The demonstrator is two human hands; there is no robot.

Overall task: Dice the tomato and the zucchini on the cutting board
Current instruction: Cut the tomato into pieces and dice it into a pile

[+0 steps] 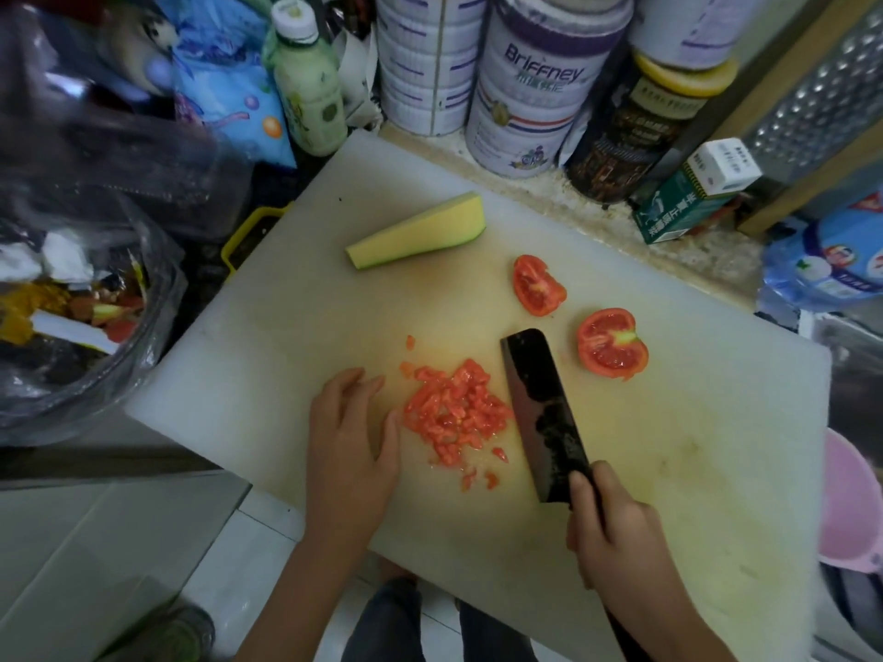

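Note:
A pile of diced tomato (454,413) lies in the middle of the white cutting board (267,355). My left hand (351,437) rests flat on the board just left of the pile, fingers straight. My right hand (616,532) grips the handle of a dark cleaver (542,408), whose blade stands against the pile's right side. A tomato half (611,344) lies cut side up to the right of the blade. A smaller tomato piece (537,285) sits farther back. A zucchini piece (418,231), cut lengthwise, lies at the far side of the board.
Several tins (530,83), a jar (635,121), a bottle (308,78) and small boxes (693,193) crowd the board's far edge. A plastic bag of scraps (76,317) sits at the left. A pink tub (850,504) is at the right edge.

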